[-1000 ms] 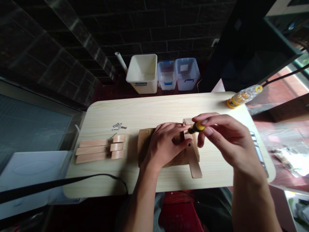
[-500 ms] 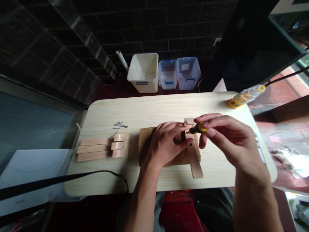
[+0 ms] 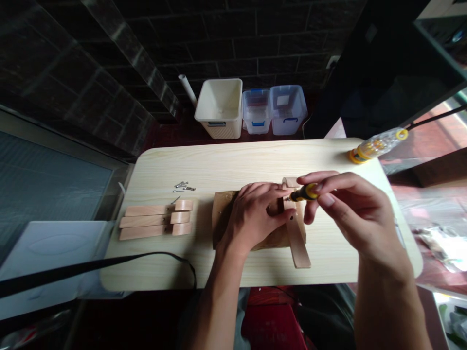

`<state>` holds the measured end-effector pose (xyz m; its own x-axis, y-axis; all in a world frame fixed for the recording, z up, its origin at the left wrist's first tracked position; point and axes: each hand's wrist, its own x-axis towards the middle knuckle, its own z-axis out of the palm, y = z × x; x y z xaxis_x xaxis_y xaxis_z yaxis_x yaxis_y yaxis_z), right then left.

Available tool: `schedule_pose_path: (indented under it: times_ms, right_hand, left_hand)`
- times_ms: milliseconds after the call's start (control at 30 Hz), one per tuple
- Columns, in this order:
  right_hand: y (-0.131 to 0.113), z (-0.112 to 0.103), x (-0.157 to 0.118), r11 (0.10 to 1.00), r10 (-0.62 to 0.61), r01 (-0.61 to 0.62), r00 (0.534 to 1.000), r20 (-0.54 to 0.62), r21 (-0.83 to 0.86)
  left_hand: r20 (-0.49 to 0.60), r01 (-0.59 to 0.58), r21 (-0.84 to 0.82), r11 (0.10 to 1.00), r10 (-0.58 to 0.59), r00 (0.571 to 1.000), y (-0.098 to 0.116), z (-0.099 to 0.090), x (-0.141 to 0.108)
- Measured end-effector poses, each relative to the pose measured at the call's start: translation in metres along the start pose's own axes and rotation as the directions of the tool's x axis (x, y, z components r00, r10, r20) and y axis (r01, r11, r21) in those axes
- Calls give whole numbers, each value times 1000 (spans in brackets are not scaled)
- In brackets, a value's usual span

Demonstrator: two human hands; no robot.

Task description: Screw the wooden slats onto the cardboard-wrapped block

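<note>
My right hand (image 3: 359, 211) grips a small black-and-yellow screwdriver (image 3: 305, 192) between thumb and fingers, its tip at a screw (image 3: 288, 198) in a wooden strip with a curled end (image 3: 300, 248). That strip lies across a brown block (image 3: 219, 214). Over the block rests my left hand (image 3: 248, 216), its thumb and forefinger pinning the strip on either side of the screw. A dark hole shows beside the left thumb. How deep the screw sits cannot be made out.
Three similar wooden strips (image 3: 146, 221) lie side by side at the left of the table (image 3: 233, 160), with several loose screws (image 3: 184, 186) behind them. A clear bottle-shaped case with a yellow base (image 3: 377, 146) stands at back right. Bins (image 3: 219, 112) stand beyond the table. A black strap (image 3: 109, 265) crosses the front left.
The whole view has shifted slightly to the right. The screwdriver stays at the screw, its handle tilted a little differently; my left hand keeps its place on the strip.
</note>
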<state>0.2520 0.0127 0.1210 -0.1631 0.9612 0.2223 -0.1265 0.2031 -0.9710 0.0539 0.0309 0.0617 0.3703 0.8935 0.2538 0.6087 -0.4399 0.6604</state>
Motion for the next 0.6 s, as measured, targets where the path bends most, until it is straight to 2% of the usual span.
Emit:
schedule_pose_path:
  times_ms: [133,300,500,600]
  right_hand:
    - [4,-1,2,999,-26,25,1000,11,24]
    - [5,-2,2,999,-31,31,1000,2,13]
    - [-2,1,-2,999,22,-23,999,24,27]
    - [-2,1,-1,1000,5,-5,1000,15,13]
  left_hand:
    - [-11,-30,-36,999,30,999,-2,0,0]
    - [-20,-12,-37,999,11,1000,-2,1,-1]
    - [8,-3,-28,1000,3,1000,0,-1,1]
    - [10,5,-23,1000,-5,1000,0,-1,1]
